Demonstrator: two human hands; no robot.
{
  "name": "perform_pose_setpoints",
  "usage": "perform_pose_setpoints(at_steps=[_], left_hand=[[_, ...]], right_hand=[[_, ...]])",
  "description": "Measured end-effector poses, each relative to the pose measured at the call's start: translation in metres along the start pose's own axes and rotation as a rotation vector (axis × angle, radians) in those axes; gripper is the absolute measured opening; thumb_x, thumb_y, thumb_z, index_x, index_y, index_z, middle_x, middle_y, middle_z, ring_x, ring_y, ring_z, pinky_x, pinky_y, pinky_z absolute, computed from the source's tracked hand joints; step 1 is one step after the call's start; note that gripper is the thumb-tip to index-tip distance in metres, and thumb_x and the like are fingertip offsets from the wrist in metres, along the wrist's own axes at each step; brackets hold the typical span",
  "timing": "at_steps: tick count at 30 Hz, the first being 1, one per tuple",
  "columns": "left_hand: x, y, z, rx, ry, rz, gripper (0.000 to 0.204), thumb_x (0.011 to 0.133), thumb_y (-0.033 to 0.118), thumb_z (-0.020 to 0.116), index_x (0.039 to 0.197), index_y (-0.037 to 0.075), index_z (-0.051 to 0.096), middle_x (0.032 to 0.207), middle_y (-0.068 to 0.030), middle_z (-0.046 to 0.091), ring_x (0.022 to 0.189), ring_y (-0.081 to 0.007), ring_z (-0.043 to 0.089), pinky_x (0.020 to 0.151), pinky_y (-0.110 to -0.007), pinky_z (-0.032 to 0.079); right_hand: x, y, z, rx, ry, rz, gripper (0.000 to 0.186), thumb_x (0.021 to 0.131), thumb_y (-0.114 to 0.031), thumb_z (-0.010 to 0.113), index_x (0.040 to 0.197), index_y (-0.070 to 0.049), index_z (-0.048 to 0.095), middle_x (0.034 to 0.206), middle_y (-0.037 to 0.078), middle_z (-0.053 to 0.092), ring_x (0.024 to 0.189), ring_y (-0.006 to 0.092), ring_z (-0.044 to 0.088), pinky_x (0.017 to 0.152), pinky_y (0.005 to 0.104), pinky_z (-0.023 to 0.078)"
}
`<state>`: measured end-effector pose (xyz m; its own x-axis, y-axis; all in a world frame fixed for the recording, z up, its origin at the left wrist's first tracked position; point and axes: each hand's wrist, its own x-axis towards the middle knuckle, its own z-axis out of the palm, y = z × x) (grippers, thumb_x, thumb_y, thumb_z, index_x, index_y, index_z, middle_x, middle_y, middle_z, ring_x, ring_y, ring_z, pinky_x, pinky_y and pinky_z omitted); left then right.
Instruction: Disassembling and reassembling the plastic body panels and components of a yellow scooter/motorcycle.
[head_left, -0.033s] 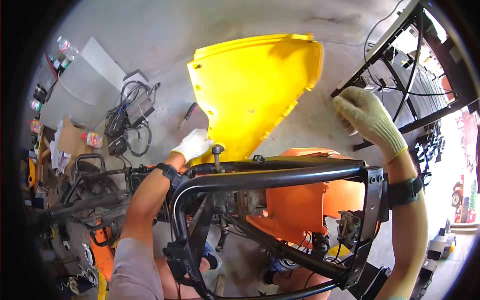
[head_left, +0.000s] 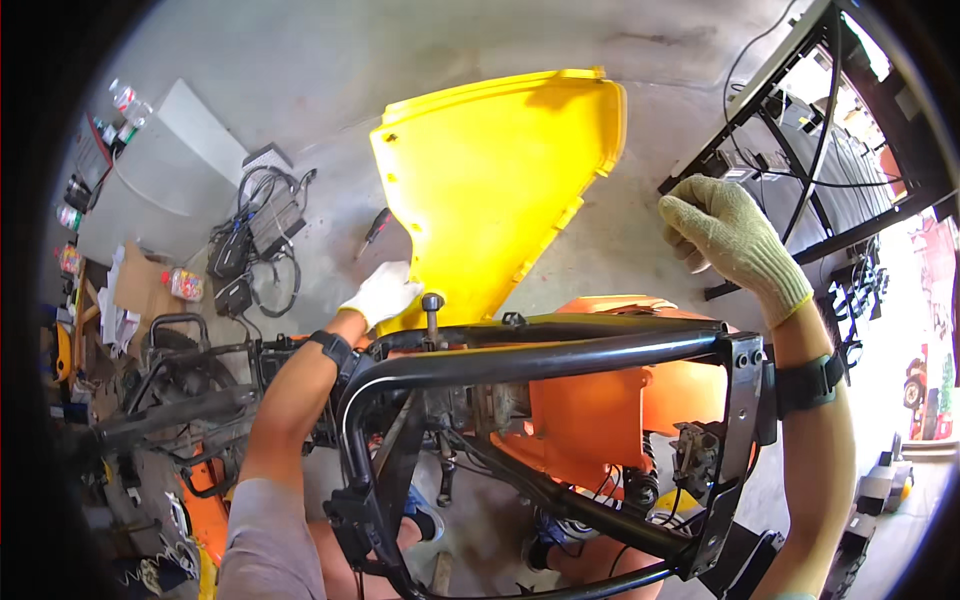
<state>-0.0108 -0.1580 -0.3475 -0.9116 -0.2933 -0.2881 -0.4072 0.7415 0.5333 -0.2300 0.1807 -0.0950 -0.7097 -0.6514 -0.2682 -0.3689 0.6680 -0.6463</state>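
A large yellow plastic body panel (head_left: pixel 490 170) stands tilted beyond the black tube frame (head_left: pixel 540 358), its narrow end low and its broad end up. My left hand (head_left: pixel 384 292), in a white knit glove, closes on the panel's lower left edge, beside a black knob on a post (head_left: pixel 432 304). The far fingers are hidden behind the glove. In a cream knit glove, my right hand (head_left: pixel 722 228) is raised to the right of the panel, apart from it. Its fingers are curled in; whatever may be inside them is hidden.
Orange body panels (head_left: pixel 590 415) sit within the frame. A screwdriver (head_left: pixel 374 230) lies on the floor behind the left hand. Tangled black cables with boxes (head_left: pixel 255 225) lie near a grey cabinet (head_left: pixel 170 170). A black metal rack (head_left: pixel 815 150) stands at the far right.
The yellow panel's broad upper end has shifted left, and the panel looks slightly more turned. My left hand still grips it; my right hand has barely moved.
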Motion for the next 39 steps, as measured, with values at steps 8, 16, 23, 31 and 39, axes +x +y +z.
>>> perform_pose_setpoints(at_steps=[8, 16, 23, 31, 39], left_hand=[[0.002, -0.02, 0.017, -0.182, 0.051, -0.14, 0.033, 0.082, 0.023, 0.061, 0.105, 0.0, 0.066, 0.105, -0.0277, 0.065, 0.103, -0.0432, 0.062, 0.089, -0.046, 0.049], [0.008, -0.025, 0.023, 0.156, 0.063, -0.05, 0.029, 0.081, 0.022, 0.063, 0.101, 0.001, 0.065, 0.101, -0.0258, 0.066, 0.1, -0.0442, 0.061, 0.087, -0.052, 0.048], [0.007, -0.059, 0.0, 0.485, 0.091, -0.087, 0.021, 0.087, 0.02, 0.054, 0.099, 0.008, 0.066, 0.101, -0.0204, 0.068, 0.095, -0.0399, 0.066, 0.08, -0.05, 0.054], [-0.022, -0.087, -0.085, 0.644, 0.33, -0.295, 0.027, 0.091, 0.023, 0.047, 0.103, 0.011, 0.068, 0.095, -0.0165, 0.071, 0.086, -0.037, 0.069, 0.075, -0.047, 0.055], [-0.129, -0.056, -0.185, 0.708, 0.661, -0.336, 0.021, 0.092, 0.023, 0.048, 0.103, 0.01, 0.06, 0.087, -0.0157, 0.069, 0.082, -0.0358, 0.069, 0.069, -0.048, 0.054]], right_hand=[[-0.126, -0.011, -0.013, 0.537, 0.193, -0.184, 0.047, 0.095, -0.037, 0.06, 0.118, 0.003, 0.058, 0.094, 0.009, 0.066, 0.084, 0.0175, 0.065, 0.074, 0.0297, 0.053], [-0.248, -0.064, 0.073, -0.358, -0.035, -0.653, 0.046, 0.079, -0.041, 0.071, 0.105, -0.004, 0.068, 0.11, 0.013, 0.066, 0.108, 0.0367, 0.061, 0.101, 0.0572, 0.041], [-0.249, -0.051, 0.098, -0.695, -0.004, -0.636, 0.044, 0.072, -0.028, 0.065, 0.11, -0.005, 0.066, 0.098, 0.009, 0.067, 0.094, 0.0264, 0.064, 0.089, 0.0414, 0.05], [-0.25, -0.051, 0.107, -0.688, 0.101, -0.639, 0.023, 0.073, -0.021, 0.067, 0.091, -0.007, 0.065, 0.078, 0.005, 0.063, 0.075, 0.0219, 0.063, 0.074, 0.0384, 0.053], [-0.263, -0.036, 0.113, -0.708, 0.125, -0.658, 0.042, 0.054, -0.04, 0.078, 0.081, -0.014, 0.06, 0.07, 0.0, 0.057, 0.069, 0.0207, 0.061, 0.069, 0.0363, 0.049]])
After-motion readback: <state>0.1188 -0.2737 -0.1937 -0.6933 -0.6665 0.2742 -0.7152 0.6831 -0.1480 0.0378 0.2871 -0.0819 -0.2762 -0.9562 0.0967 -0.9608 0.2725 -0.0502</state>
